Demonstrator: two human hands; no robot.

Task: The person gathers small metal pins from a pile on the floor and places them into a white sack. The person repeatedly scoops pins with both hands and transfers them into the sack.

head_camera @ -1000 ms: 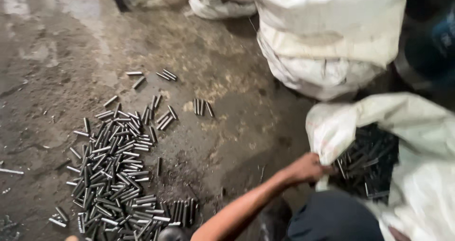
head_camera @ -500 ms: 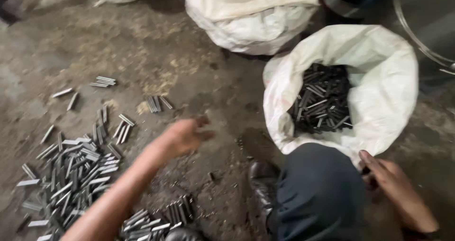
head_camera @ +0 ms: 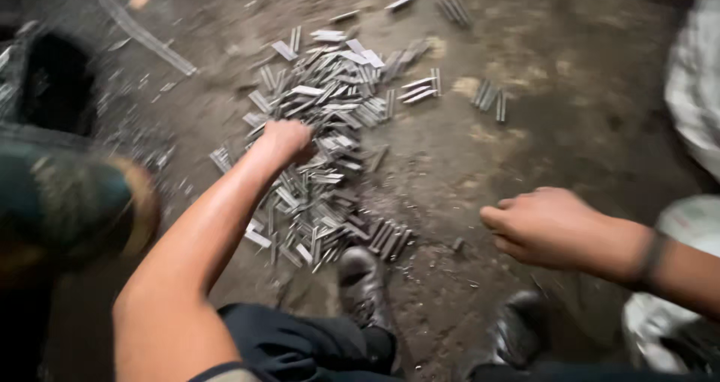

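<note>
A heap of several short grey metal rods (head_camera: 330,127) lies on the dirty concrete floor. My left hand (head_camera: 287,140) reaches down into the middle of the heap, its fingers curled among the rods; whether it grips any is hidden. My right hand (head_camera: 544,224) hovers above the bare floor to the right of the heap, fingers loosely curled, with nothing in it.
Small loose groups of rods (head_camera: 491,100) lie scattered beyond the heap. My two dark shoes (head_camera: 362,288) stand at the heap's near edge. A white sack (head_camera: 697,104) shows at the right edge. A blurred dark and orange object (head_camera: 67,202) fills the left.
The view has swung left from the sack of rods to the heap. My left hand has dropped into the pile, and my right hand has lifted away from the sack.
</note>
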